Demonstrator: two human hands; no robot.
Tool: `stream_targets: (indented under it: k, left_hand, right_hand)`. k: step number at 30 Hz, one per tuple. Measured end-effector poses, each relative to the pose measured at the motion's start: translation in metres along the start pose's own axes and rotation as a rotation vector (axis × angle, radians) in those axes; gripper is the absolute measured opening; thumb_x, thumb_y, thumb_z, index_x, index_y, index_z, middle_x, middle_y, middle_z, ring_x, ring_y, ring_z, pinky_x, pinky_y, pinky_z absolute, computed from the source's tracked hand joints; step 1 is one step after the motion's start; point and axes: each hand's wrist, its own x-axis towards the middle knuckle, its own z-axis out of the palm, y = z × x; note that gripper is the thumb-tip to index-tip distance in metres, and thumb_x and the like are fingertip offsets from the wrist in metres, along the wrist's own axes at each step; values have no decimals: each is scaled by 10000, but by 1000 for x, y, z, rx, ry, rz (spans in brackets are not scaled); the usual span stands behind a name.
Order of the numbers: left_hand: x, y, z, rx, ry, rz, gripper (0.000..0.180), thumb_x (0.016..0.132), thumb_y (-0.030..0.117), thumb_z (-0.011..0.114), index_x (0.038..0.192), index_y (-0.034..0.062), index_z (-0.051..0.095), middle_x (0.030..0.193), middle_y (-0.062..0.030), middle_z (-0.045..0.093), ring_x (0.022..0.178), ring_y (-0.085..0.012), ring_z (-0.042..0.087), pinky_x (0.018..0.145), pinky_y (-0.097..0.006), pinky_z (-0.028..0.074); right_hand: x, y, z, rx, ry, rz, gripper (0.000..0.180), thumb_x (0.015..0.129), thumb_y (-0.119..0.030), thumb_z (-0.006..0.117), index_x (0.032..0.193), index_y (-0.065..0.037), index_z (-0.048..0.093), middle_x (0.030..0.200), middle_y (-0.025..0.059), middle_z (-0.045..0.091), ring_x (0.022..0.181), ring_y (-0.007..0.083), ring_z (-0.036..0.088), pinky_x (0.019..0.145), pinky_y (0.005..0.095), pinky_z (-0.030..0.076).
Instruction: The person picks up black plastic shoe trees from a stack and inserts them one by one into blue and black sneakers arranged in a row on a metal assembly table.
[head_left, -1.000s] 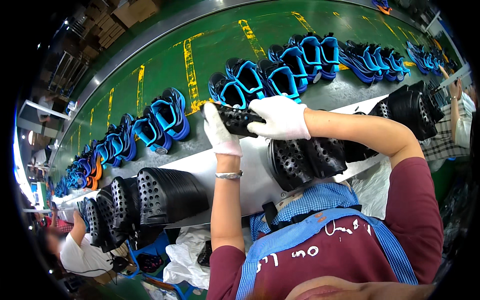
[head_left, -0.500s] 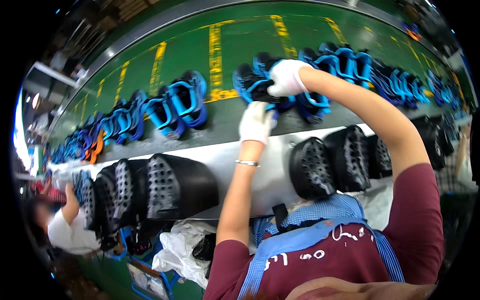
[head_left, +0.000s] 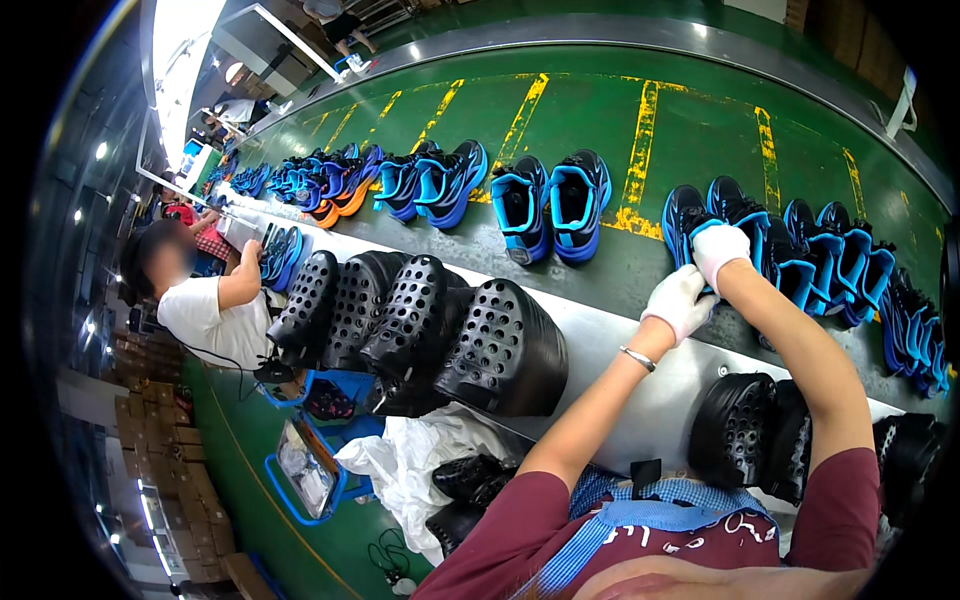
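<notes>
The right hand (head_left: 720, 250), in a white glove, is closed on the heel collar of a black and blue sneaker (head_left: 690, 218) standing on the green conveyor belt (head_left: 590, 110), to the right of the middle. The left hand (head_left: 680, 300), also white-gloved and with a metal bracelet (head_left: 636, 358) at the wrist, sits just near of it with its fingers curled against the same sneaker's near side; whether it truly grips cannot be told. That sneaker touches its partner and heads a tight row of blue and black sneakers (head_left: 840, 265) running off to the right. Left of the hands, a separate pair of blue and black sneakers (head_left: 552, 205) stands apart, and more pairs (head_left: 430, 180) continue toward the far left, one with orange soles (head_left: 340, 205). Nearer than the belt runs a pale counter (head_left: 600, 330), against whose near edge lean black perforated shoe moulds (head_left: 470, 340) on the left and others (head_left: 760, 430) on the right. At the left, another person in a white shirt (head_left: 210, 315) works beside the counter. Below lie white cloth (head_left: 420, 470) and a blue crate (head_left: 305, 470).
</notes>
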Motion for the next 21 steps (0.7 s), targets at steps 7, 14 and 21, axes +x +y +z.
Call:
stream_targets:
  k: [7, 14, 21]
  left_hand:
    - [13, -5, -19, -124, 354, 38, 188, 773, 162, 639, 922, 53, 676, 977, -144, 643, 932, -320, 610, 827, -393, 489]
    - [60, -33, -24, 1, 136, 63, 626, 786, 241, 594, 1370, 72, 446, 1170, -231, 582, 1103, -390, 548, 975, -422, 430]
    - [81, -11, -48, -1, -23, -82, 430, 873, 223, 547, 1286, 101, 535, 1109, -232, 636, 1013, -398, 611, 882, -428, 482]
  right_hand:
    - [-1, 6, -27, 88, -137, -43, 271, 816, -206, 577, 976, -40, 720, 1045, 203, 678, 982, 335, 665, 844, 406, 542]
    - [-4, 18, -17, 164, -122, -189, 321, 759, -121, 651, 1071, -57, 687, 1068, 184, 676, 991, 324, 659, 838, 390, 540]
    - [-9, 30, -13, 151, -159, -142, 201, 830, -154, 608, 949, -35, 719, 972, 188, 696, 919, 331, 679, 787, 402, 548]
